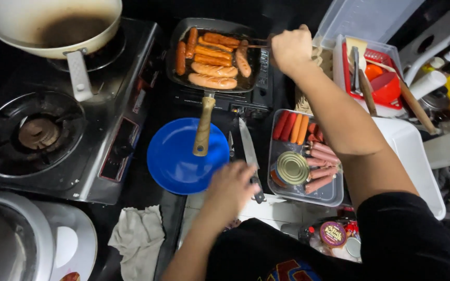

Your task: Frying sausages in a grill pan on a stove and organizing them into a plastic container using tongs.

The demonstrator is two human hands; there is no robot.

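Reaching over the square grill pan (215, 54), the right hand (291, 49) has its fingers clamped on a thin utensil (259, 46) poking at the sausages (212, 60) browning inside. Just below the pan's wooden handle (203, 126), the left hand (231, 190) hovers with fingers loosely apart over a knife (249, 153) beside the blue plate (178, 161). A careless brush there could nick a finger or tip that handle.

The single head-worn camera looks steeply down from above the person's chest. It sits close, with the stove (63, 119) at left and the tray (329, 195) right of centre.
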